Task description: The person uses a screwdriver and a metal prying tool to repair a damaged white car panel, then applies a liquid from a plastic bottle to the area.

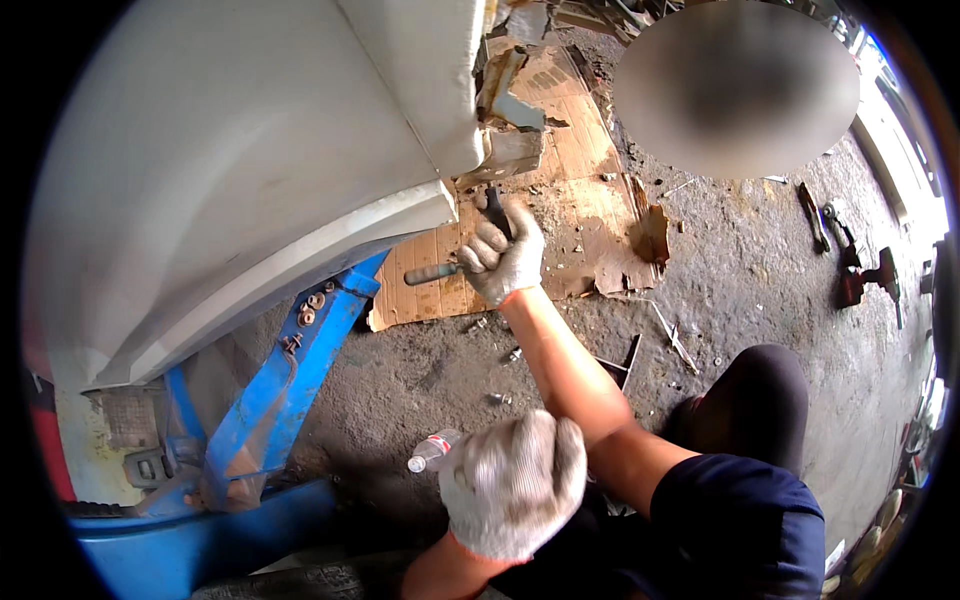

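My right hand (508, 255), in a white knit glove, is closed around a dark tool (494, 212) in front of the vehicle panel's corner. Its dark end shows above my fingers; I cannot make out its kind. A grey, rounded bar (430, 274) sticks out to the left of that hand; whether it belongs to the same tool is hidden. Nearer to me, my left hand (515, 485) is closed in a gloved fist, back of the hand up, and anything inside it is hidden. The pale vehicle body panel (250, 150) has a broken, rusty edge (515, 105) beyond my right hand.
Flattened cardboard (575, 215) with debris lies under my right hand. A blue steel stand (300, 370) carries rusty nuts at left. A plastic bottle (433, 450) lies by my left hand. At right are a red-and-black power tool (870, 280) and a long hand tool (814, 217).
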